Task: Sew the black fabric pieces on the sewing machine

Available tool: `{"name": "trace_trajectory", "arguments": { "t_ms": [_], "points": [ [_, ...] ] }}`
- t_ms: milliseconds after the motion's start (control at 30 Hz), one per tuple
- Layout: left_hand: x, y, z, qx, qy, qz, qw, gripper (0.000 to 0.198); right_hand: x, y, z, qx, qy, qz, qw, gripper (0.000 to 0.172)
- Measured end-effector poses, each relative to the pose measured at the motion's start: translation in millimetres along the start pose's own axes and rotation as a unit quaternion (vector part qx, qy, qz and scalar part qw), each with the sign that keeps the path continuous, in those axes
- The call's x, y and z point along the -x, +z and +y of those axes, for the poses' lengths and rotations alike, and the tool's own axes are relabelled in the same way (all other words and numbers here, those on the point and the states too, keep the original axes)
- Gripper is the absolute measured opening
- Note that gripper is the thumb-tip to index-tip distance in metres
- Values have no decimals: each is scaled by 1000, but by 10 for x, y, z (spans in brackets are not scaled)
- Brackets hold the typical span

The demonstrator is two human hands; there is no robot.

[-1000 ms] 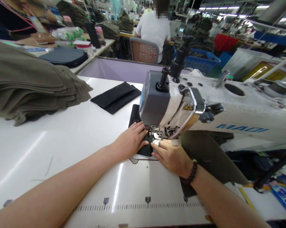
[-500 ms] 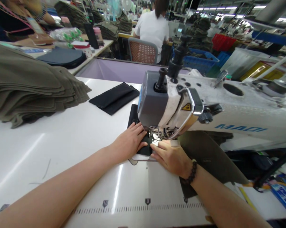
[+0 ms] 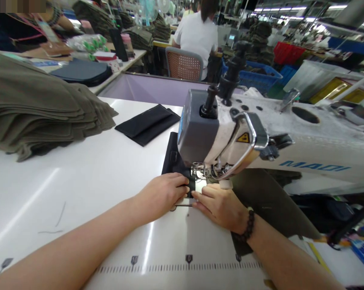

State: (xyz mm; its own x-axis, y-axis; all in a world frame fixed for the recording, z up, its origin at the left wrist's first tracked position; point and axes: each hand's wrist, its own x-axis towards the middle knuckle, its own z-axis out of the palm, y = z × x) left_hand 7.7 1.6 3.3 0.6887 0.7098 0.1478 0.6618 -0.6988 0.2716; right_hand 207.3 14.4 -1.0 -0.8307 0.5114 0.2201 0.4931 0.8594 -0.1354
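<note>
Left hand [image 3: 165, 192] farther down black cloth [image 3: 170, 164]

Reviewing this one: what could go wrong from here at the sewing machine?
1. The left hand and right hand both have fingers close to the needle area of the sewing machine, so a slip might hurt a fingertip.
2. The left hand is at the near part of the black piece; its far end might swing askew.
3. The right forearm passes over the olive cloth and could drag it.

Ceiling lights [image 3: 337, 7] on; glare streaks across white table [image 3: 100, 177]; glow under machine head [image 3: 198, 129]; distance soft, edges stretched.
</note>
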Motion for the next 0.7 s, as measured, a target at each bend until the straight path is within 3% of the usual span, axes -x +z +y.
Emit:
{"name": "trace_trajectory", "arguments": {
  "t_ms": [200,433,700],
  "points": [
    [-22,-16,-40,12,-18,-2,1000,21,-22,33,7,-3,45,-16,999,24],
    [-124,29,-150,-9,-36,42,998,20,-87,81,3,11,114,-40,993,24],
    [-172,43,-211,-35,-52,46,997,8,-84,102,-12,16,123,-38,992,26]
  ]
}}
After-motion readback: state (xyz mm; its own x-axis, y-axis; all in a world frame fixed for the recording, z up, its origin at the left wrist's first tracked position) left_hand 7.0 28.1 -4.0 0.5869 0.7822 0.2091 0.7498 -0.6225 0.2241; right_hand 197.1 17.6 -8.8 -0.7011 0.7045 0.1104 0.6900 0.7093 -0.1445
